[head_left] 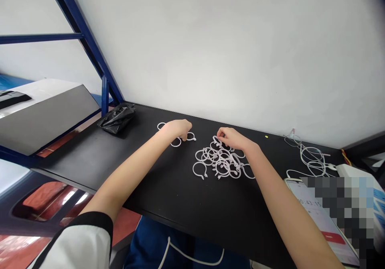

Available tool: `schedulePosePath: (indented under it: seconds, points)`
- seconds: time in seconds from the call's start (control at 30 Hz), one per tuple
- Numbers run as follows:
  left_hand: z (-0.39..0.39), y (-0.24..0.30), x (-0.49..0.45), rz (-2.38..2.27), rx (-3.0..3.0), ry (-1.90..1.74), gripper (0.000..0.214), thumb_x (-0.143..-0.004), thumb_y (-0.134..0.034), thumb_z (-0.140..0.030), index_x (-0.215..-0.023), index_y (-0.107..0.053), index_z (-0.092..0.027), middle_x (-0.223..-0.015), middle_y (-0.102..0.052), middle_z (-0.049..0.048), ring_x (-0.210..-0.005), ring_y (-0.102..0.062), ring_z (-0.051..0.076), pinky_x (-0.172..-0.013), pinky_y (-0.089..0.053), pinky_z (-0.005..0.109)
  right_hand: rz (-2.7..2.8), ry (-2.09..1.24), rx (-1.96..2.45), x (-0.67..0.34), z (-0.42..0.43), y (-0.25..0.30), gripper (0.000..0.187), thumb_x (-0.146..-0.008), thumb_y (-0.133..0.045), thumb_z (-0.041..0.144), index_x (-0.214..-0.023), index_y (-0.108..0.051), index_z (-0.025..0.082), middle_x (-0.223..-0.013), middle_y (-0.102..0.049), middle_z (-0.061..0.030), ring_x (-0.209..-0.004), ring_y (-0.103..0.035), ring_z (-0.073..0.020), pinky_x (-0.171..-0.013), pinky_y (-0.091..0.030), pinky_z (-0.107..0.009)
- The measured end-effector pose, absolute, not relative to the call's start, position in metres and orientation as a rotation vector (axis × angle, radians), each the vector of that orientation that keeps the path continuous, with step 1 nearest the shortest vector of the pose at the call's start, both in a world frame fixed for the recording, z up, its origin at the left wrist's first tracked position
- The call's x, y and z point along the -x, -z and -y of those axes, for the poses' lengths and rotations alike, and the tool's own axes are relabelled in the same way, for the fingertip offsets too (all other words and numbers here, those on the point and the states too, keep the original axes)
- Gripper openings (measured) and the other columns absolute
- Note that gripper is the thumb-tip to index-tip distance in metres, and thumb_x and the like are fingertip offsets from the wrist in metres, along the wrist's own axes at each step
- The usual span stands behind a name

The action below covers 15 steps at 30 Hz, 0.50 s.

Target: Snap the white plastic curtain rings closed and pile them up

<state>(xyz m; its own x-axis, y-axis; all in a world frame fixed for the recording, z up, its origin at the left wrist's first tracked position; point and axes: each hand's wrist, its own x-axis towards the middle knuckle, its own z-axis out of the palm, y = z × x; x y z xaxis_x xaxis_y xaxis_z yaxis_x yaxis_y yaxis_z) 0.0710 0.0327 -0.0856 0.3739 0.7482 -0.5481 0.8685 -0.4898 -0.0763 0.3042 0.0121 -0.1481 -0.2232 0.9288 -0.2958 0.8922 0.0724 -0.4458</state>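
Observation:
A heap of several white plastic rings (221, 161) lies on the black tabletop (168, 192). My right hand (231, 137) rests at the far edge of the heap, fingers pinched together on one ring. My left hand (177, 128) is further left, fingers curled down over a small row of separate white rings (176, 141) laid side by side near the wall.
A crumpled black plastic bag (118, 119) sits at the far left of the tabletop. White cables (313, 156) coil at the right, beside a phone (321, 217) with a lit screen. A blue metal frame (90, 44) and a grey shelf (45, 116) stand to the left.

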Motion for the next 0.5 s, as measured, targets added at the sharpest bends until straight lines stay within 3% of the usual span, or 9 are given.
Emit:
schedulePosePath:
  seconds: [0.5]
  points:
    - [-0.0323, 0.085, -0.0704, -1.448, -2.418, 0.714, 0.037, -0.093, -0.058, -0.036, -0.124, -0.055, -0.015, -0.123, -0.059, 0.0095, -0.106, -0.061, 0.021, -0.09, -0.055, 0.042, 2.211, -0.913, 1.912, -0.3079, -0.0153, 0.1506, 0.032, -0.094, -0.057, 0.035, -0.121, -0.058, 0.018, -0.121, -0.061, -0.0097, -0.101, -0.063, -0.0207, -0.085, -0.055, -0.042]
